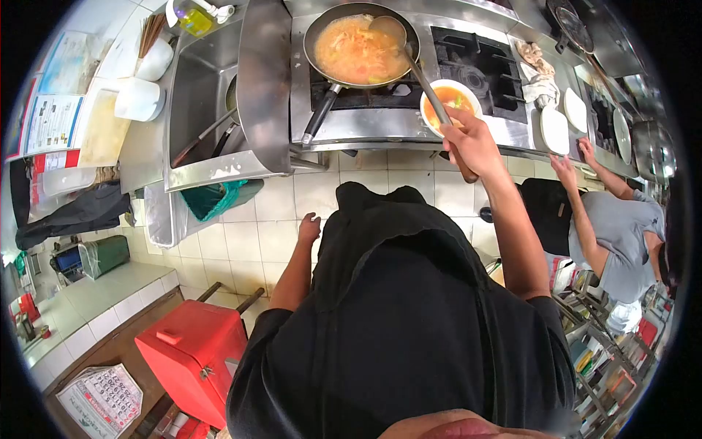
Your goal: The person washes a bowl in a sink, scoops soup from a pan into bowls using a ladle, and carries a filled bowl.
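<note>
My right hand [472, 143] is closed round the handle of a long metal ladle [431, 91], whose bowl dips into the orange, soupy food in a black frying pan [329, 73]. Steam rises from the pan, which sits on the left burner with its handle pointing toward me. Just beyond my right hand, a white bowl [476, 95] of orange soup with green bits stands by the stove's front edge, partly under the ladle handle. My left hand [310, 228] hangs low beside my body, away from the stove, its fingers loosely curled and hard to make out.
A steel sink [208, 80] with pan handles in it lies left of the stove. An unlit-looking burner [479, 73] is right of the pan. Farther right, a co-worker [618, 234] reaches toward white plates [553, 130]. A red box [191, 351] stands at lower left.
</note>
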The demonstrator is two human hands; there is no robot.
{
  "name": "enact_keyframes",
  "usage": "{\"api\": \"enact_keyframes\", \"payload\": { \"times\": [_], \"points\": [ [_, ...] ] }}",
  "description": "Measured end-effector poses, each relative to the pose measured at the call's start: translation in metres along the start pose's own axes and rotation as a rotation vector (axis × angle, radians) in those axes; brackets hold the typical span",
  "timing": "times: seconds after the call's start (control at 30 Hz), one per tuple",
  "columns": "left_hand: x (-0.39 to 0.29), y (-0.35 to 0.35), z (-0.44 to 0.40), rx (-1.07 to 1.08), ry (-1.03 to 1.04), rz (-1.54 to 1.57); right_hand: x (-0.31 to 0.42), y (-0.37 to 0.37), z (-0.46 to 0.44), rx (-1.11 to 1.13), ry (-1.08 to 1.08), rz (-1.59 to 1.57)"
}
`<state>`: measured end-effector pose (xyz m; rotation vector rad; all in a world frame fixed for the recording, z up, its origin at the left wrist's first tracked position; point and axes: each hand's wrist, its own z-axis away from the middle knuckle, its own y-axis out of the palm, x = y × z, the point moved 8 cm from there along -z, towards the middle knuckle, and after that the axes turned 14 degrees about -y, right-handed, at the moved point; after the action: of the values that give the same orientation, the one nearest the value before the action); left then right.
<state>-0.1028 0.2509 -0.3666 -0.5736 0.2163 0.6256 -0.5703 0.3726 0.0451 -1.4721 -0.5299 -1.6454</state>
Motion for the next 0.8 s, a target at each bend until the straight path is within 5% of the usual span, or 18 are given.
{"api": "enact_keyframes", "payload": {
  "times": [0.5, 0.8],
  "points": [
    [-0.031, -0.001, -0.054, -0.047, 0.21, -0.033, -0.005, 0.026, 0.001, 0.131, 0.229, -0.77],
    [-0.032, -0.004, -0.01, 0.048, 0.039, -0.03, 0.009, 0.005, 0.019, 0.038, 0.201, -0.837]
  ]
}}
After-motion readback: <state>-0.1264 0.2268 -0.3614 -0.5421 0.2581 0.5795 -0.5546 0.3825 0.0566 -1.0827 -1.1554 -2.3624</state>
